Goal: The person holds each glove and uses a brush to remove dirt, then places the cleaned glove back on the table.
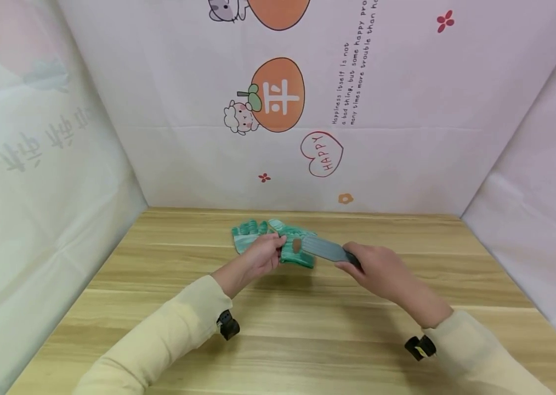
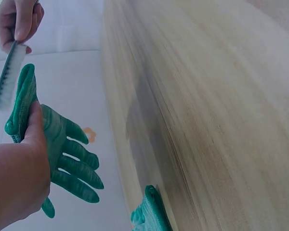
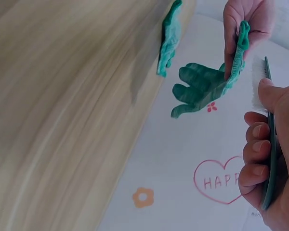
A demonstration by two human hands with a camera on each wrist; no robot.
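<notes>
The left hand (image 1: 264, 253) pinches a green glove (image 1: 289, 255) by its cuff end, thumb on one face, and holds it above the wood-patterned table (image 1: 278, 340), left of the middle and towards the far side. The glove's long axis slopes: its cuff is uppermost, and its fingers point down and to the far side, spread apart, as both wrist views show. A brown patch (image 1: 296, 245) marks the face turned up towards the head camera

The right hand (image 1: 376, 269), to the right of the glove, is wrapped round the handle of a brush (image 1: 327, 249). The brush's long axis runs roughly left to right, the head end pointing left at the glove and lying slightly farther off than the handle end. Its pale bristles (image 3: 257, 84) face the glove; in the right wrist view a narrow gap parts them from the cuff. The two hands are apart, with the brush head and the glove between them

A second glove (image 1: 243, 241) lies on the table to the far left, its fingers pointing to the far side. Beyond the table stands a white printed cloth (image 1: 391, 164)
</notes>
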